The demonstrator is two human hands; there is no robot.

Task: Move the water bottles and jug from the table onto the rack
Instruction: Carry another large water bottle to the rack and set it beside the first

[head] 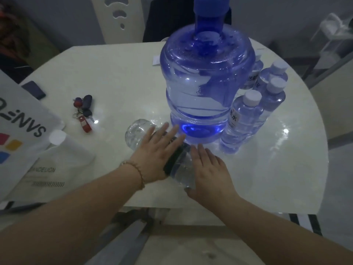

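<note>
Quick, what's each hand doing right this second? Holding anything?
Left hand: open, fingers spread flat on the clear bottle lying on its side; not gripping.
Right hand: open, flat against the same bottle's near end; not gripping.

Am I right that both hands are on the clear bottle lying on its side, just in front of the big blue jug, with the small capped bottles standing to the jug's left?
Not quite. The head view shows the small capped bottles standing to the right of the big blue jug, not its left. The rest holds: the left hand and right hand rest on the clear bottle, which lies on its side in front of the jug.
</note>
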